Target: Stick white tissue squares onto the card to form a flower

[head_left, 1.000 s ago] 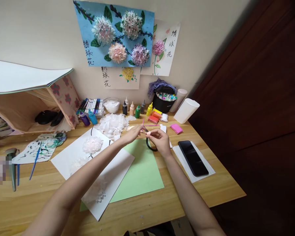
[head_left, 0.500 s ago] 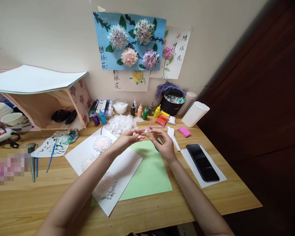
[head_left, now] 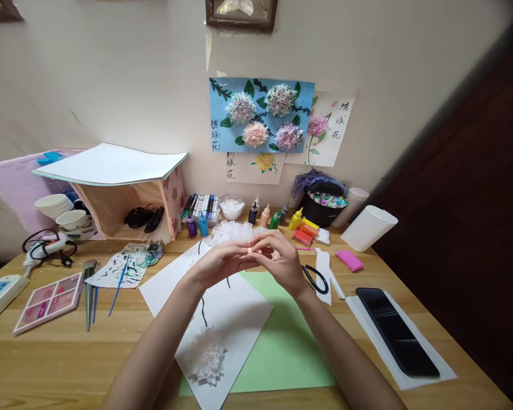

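Note:
My left hand (head_left: 220, 263) and my right hand (head_left: 282, 263) meet at the fingertips above the desk. They pinch a small pale paper piece (head_left: 251, 251) between them, mostly hidden by the fingers. Under the hands lies a white sheet (head_left: 235, 307) with a black drawn stem and a white tissue flower (head_left: 205, 359). A green sheet (head_left: 286, 353) lies beneath it. Black-handled scissors (head_left: 315, 279) rest on the desk just right of my right hand. A pile of white tissue pieces (head_left: 233, 230) sits behind the hands.
A black phone (head_left: 395, 333) lies on white paper at the right. Paint bottles (head_left: 273, 217), markers (head_left: 200, 205), a black marker bin (head_left: 322, 208), a tipped white cup (head_left: 367, 228) and a pink eraser (head_left: 350, 260) line the back. Brushes (head_left: 89, 290), a palette (head_left: 47, 293) and a power strip (head_left: 0, 290) lie left.
The camera tilted up. My right hand has let go of the scissors, which now lie on the desk. Both hands have come together, pinching the small piece.

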`<control>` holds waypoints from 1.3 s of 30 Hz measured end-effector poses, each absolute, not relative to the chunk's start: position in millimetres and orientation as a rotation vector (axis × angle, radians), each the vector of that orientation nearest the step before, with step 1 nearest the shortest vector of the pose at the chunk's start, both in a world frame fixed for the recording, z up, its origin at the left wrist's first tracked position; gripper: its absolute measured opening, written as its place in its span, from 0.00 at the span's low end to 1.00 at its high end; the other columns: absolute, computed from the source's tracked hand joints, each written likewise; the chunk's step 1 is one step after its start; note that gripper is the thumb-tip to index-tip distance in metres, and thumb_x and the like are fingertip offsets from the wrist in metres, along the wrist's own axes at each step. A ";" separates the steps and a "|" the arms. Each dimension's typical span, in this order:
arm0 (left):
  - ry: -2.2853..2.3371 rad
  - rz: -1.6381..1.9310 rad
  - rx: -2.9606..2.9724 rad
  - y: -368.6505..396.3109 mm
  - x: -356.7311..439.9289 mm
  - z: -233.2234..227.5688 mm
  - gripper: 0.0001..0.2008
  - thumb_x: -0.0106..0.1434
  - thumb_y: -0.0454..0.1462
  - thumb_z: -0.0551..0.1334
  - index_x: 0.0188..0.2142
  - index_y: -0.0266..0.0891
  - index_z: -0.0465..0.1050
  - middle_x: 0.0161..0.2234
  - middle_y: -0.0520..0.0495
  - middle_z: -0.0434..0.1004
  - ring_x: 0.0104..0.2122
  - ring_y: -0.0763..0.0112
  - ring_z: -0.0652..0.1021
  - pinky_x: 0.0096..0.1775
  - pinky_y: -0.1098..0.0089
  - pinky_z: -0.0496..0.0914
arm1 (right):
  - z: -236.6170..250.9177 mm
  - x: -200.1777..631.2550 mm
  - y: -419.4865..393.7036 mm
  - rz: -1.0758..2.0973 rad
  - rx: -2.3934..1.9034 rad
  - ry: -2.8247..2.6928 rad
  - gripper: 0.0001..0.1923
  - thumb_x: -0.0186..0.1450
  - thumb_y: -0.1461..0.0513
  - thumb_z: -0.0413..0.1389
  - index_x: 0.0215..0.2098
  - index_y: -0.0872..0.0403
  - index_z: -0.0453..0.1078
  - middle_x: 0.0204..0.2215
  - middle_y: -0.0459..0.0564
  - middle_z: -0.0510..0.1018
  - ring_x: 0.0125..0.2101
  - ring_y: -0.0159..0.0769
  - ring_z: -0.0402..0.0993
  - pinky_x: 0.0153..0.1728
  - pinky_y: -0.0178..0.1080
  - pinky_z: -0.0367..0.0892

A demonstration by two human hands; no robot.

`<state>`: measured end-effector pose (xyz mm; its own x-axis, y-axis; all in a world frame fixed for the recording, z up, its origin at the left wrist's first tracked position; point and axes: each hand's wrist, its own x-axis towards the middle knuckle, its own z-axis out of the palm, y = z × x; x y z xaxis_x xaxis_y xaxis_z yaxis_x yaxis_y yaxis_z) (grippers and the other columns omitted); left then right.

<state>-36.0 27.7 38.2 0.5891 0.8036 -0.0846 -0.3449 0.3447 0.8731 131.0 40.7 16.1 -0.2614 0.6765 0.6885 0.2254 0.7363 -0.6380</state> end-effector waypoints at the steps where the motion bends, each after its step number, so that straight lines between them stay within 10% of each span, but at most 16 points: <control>1: 0.584 0.819 0.966 26.2 -39.0 40.8 0.13 0.57 0.34 0.59 0.41 0.33 0.75 0.45 0.40 0.75 0.47 0.64 0.73 0.52 0.64 0.63 | 19.1 127.8 40.8 0.518 -0.708 -1.795 0.01 0.58 0.61 0.61 0.29 0.49 0.72 0.34 0.49 0.76 0.38 0.38 0.72 0.39 0.42 0.69; 23: 1.127 1.140 1.475 12.3 -39.2 54.4 0.09 0.58 0.34 0.52 0.32 0.37 0.70 0.32 0.50 0.71 0.32 0.73 0.69 0.37 0.71 0.64 | 14.6 116.8 39.9 1.337 -0.477 -1.296 0.05 0.54 0.61 0.60 0.24 0.52 0.68 0.30 0.46 0.67 0.35 0.33 0.64 0.38 0.35 0.62; 39: 0.895 1.076 1.193 -6.4 -35.2 64.9 0.13 0.62 0.38 0.57 0.46 0.42 0.73 0.52 0.48 0.71 0.53 0.65 0.69 0.53 0.66 0.63 | 28.7 125.1 30.9 0.762 -0.632 -1.603 0.05 0.57 0.65 0.61 0.31 0.49 0.75 0.31 0.47 0.69 0.36 0.34 0.68 0.40 0.40 0.65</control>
<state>-35.2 -6.4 64.9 0.2673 0.9635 0.0114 -0.1647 0.0341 0.9857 125.1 30.9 28.7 -0.1613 0.7584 0.6316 -0.0114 0.6385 -0.7695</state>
